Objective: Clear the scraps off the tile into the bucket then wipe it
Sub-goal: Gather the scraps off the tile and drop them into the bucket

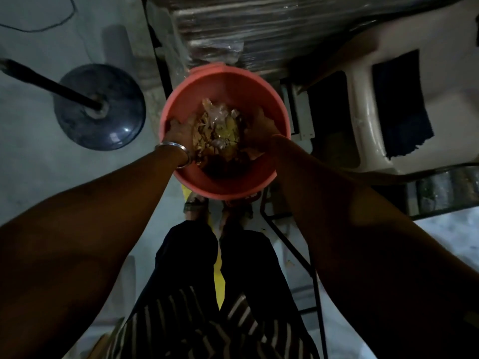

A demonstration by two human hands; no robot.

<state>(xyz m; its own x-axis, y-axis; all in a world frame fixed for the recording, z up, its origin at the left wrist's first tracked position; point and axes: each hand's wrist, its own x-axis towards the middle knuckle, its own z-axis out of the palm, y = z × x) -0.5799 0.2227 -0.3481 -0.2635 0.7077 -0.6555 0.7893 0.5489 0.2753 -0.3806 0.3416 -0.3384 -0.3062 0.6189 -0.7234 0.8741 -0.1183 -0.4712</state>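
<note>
A pink bucket [225, 81] stands on the floor in front of my feet, seen from straight above. Both hands reach down over its mouth. My left hand [178, 132], with a metal bangle on the wrist, cups the left side of a heap of scraps [217, 128]: brownish bits and crumpled clear plastic. My right hand [259, 130] cups the right side of the same heap. The heap is held between the two hands, inside the rim. The tile is not in view.
A round dark fan base [103, 107] with a black pole stands on the floor to the left. A stack of wrapped slabs [259, 29] lies behind the bucket. A cream plastic stool [368, 120] and a black metal frame [293, 242] are at the right.
</note>
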